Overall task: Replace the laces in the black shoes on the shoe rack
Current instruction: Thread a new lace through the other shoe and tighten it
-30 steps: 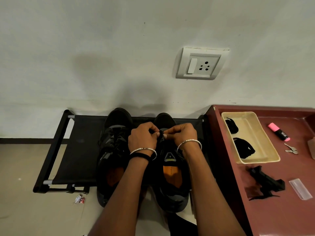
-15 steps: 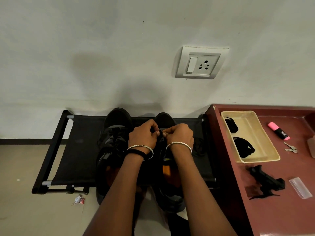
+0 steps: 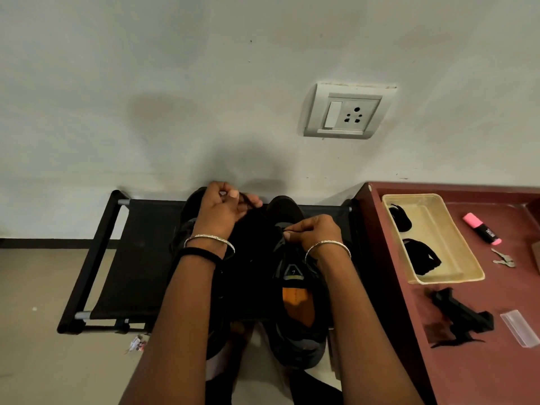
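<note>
Head | left hand [image 3: 222, 211] pinches thin black lace [image 3: 248, 200] | right hand [image 3: 315, 232] pinches lace

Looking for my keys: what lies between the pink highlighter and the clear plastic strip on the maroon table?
Head view: the keys lie between the pink highlighter and the clear plastic strip.

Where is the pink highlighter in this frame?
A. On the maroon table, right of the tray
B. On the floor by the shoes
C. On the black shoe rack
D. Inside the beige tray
A: the pink highlighter lies on the maroon table, to the right of the beige tray and apart from it; the tray itself holds only black bundles.
</note>
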